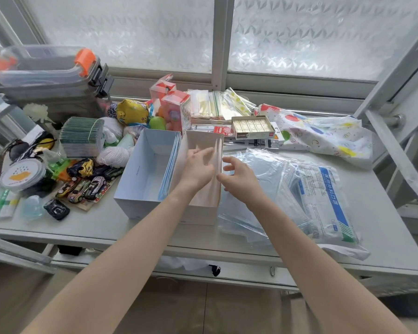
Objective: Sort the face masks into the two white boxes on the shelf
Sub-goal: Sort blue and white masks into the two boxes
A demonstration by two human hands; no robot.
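Note:
Two white boxes stand side by side on the shelf. The left box (140, 179) holds a few blue masks (170, 169) upright against its right wall. The right box (200, 213) has thin clear-wrapped masks along its right wall. My left hand (198, 168) hovers over the right box, fingers spread, holding nothing. My right hand (239, 179) is just right of that box's wall, fingers curled and apart, above the pile of bagged blue masks (270, 179). A printed mask pack (323, 201) lies on the pile's right side.
Toy cars (87, 184), yarn, a round tin (22, 175) and a card stack (81, 136) crowd the shelf left of the boxes. Behind them stand red cartons (175, 109), zip bags, an eraser box (251, 127) and a dotted plastic bag (323, 133). A lidded bin (48, 75) sits back left.

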